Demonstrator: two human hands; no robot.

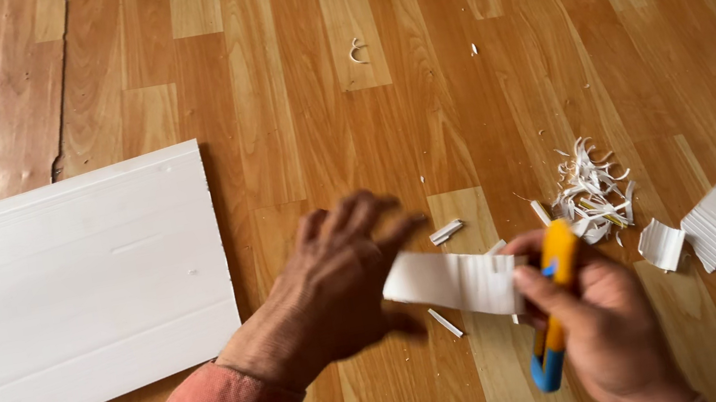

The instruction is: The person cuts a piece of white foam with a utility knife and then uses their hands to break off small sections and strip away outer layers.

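Hands working a white trim offcut above the wooden floor.
Right hand (606,324) is clamping a yellow-blue utility knife (553,302) and the white offcut (457,281); left hand (342,276), fingers spread and blurred, is touching its end.

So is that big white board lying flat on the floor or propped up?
Flat. The white board lies face up on the wood floor, its whole broad surface showing, nothing under or behind it. Neither hand touches it.

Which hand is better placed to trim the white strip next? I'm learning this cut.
Probably the right hand: it already grips the yellow and blue knife against the white strip. The left hand only steadies that strip.
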